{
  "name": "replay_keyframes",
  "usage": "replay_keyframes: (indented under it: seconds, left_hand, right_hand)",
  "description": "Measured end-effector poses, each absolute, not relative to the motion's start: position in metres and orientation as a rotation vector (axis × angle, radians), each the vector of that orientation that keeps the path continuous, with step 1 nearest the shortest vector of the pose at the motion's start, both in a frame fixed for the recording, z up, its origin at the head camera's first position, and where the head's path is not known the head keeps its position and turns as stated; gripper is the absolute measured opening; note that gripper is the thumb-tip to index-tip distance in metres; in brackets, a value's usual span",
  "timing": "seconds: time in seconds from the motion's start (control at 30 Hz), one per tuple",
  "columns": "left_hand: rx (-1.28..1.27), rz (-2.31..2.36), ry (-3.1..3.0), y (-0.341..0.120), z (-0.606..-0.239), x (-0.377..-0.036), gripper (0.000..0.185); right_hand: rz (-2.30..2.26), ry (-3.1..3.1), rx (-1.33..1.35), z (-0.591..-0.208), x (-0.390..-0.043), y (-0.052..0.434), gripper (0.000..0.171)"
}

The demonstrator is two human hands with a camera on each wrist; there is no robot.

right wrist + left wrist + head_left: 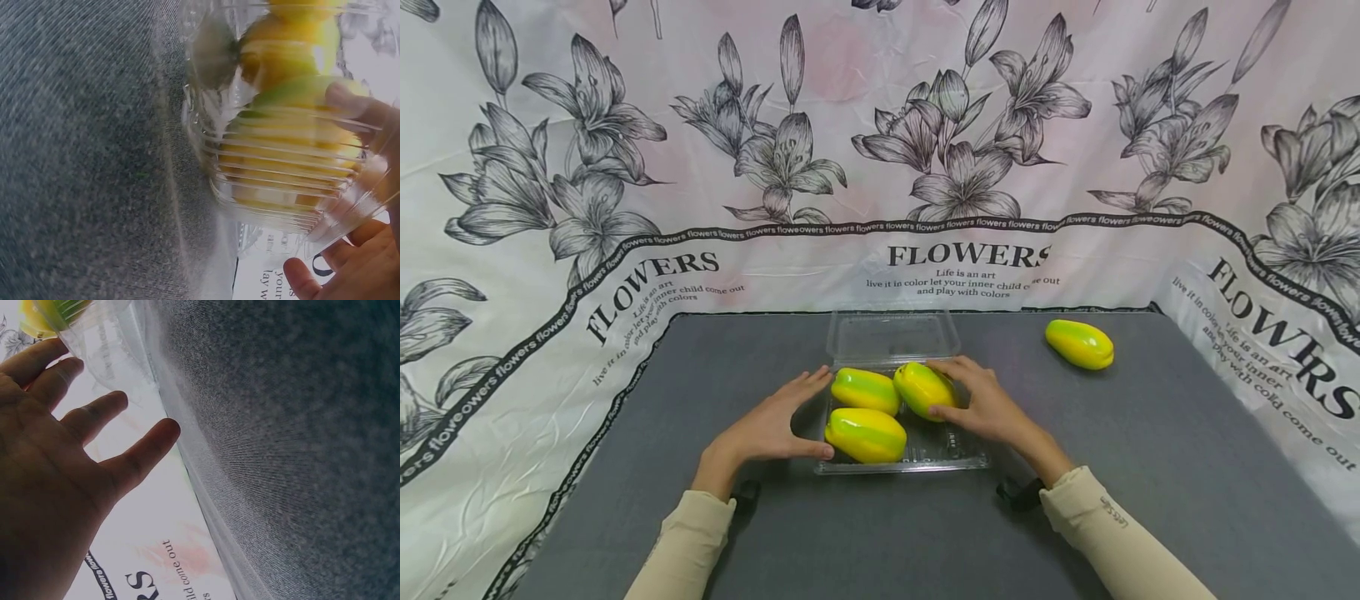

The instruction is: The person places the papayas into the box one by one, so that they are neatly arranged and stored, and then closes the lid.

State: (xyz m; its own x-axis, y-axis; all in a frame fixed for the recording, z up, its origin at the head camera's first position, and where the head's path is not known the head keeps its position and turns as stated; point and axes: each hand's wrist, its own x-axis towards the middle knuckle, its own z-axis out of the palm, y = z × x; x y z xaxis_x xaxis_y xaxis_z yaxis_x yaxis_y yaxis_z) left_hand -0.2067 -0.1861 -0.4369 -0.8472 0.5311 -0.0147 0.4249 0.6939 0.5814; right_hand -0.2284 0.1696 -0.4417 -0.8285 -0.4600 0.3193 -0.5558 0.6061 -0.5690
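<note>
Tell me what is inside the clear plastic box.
Three yellow-green fruits lie in the clear plastic box, its lid open behind. The right hand covers part of one fruit; the tray floor beneath them is hidden.

You're facing a dark grey felt surface (1150,467). A white cloth backdrop (850,100) printed with black lilies and "FLOWERS" lettering wraps round it from nine through twelve to three o'clock, evenly lit.

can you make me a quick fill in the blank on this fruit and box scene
1. The clear plastic box holds ____ yellow-green fruits.
2. The right hand grips the fruit at the box's back ____.
3. The box's lid stands ____.
4. One more fruit lies on the ____ mat, apart from the box.

Missing words: three; right; open; grey
</note>
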Motion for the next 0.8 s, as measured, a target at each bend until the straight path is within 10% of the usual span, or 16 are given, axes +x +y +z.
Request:
replay_keyframes:
  seconds: [0.8]
  left_hand:
    - [0.767,0.862,2.725,-0.186,-0.437,-0.208,0.109]
  right_hand:
    - [1.167,-2.572,0.742,-0.437,-0.222,0.186,0.062]
